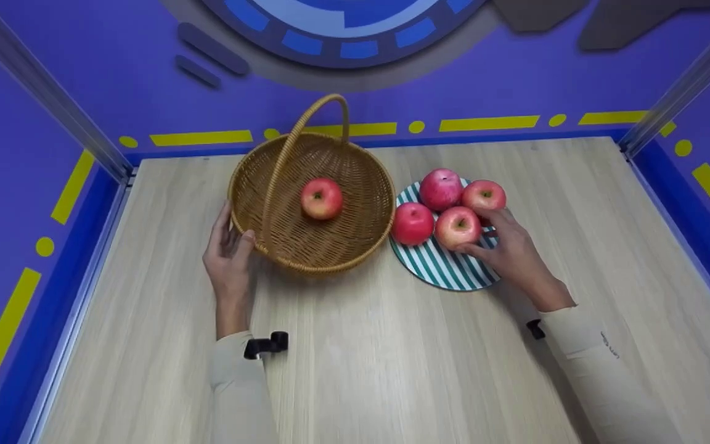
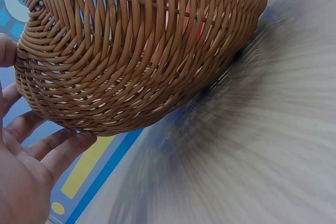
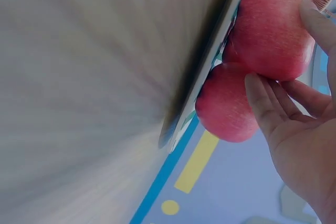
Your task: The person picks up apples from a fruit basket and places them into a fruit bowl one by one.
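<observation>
A wicker basket (image 1: pixel 330 259) with a tall arched handle holds one red apple (image 1: pixel 322 198). My left hand (image 1: pixel 229 271) grips the basket's left side, thumb at the rim and fingers against the outer wall; in the left wrist view those fingers (image 2: pixel 68 150) are spread along the weave. To the right, a green-and-white striped plate (image 1: pixel 447 271) bears several red fruits. My right hand (image 1: pixel 512 250) holds the front apple (image 1: pixel 457 227) between thumb and fingers. In the right wrist view that apple (image 3: pixel 273 32) partly covers its neighbours.
Beside the held apple lie a smooth red fruit (image 1: pixel 413 223), a darker one (image 1: pixel 441 189) and another apple (image 1: pixel 484 196). The plate's left edge is close to the basket. Behind the wooden table (image 1: pixel 355 357) rises a purple-blue wall (image 1: pixel 392 105), with side panels left and right.
</observation>
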`<act>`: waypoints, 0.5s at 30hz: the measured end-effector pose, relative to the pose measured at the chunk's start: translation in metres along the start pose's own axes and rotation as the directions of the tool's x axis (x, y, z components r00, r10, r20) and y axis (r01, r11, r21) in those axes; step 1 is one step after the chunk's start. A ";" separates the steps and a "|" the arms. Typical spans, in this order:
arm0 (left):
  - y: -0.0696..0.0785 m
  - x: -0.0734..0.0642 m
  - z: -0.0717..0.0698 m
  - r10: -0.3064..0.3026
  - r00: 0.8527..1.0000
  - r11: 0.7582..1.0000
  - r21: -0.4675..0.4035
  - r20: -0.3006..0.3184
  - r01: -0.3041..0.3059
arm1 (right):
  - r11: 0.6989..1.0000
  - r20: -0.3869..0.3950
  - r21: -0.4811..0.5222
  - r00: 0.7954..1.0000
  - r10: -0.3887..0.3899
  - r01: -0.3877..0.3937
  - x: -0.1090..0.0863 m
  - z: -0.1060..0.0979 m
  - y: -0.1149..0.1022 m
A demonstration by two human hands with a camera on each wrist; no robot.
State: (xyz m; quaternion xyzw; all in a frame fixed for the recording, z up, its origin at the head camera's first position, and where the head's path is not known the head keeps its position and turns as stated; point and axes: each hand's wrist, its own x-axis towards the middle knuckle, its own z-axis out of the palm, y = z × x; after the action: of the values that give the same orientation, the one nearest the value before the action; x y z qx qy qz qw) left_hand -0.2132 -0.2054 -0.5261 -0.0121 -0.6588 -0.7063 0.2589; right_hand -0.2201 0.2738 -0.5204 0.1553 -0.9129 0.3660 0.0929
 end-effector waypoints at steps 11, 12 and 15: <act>0.000 0.000 0.000 0.003 1.000 0.999 -0.044 -0.005 -0.003 | 0.998 -0.059 -0.047 0.997 -0.051 0.049 0.003 0.004 -0.003; 0.000 0.000 0.000 0.002 1.000 0.999 -0.048 -0.006 -0.003 | 0.997 -0.065 -0.052 0.996 -0.056 0.053 0.003 0.004 -0.002; -0.001 0.000 0.000 0.002 1.000 0.999 -0.049 -0.008 -0.003 | 0.997 -0.073 -0.057 0.995 -0.061 0.057 0.003 0.005 -0.002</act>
State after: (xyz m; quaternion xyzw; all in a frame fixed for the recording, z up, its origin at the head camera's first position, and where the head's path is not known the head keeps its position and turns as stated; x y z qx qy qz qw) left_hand -0.2131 -0.2051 -0.5269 -0.0163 -0.6400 -0.7221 0.2622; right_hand -0.2223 0.2683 -0.5214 0.1657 -0.9135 0.3434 0.1422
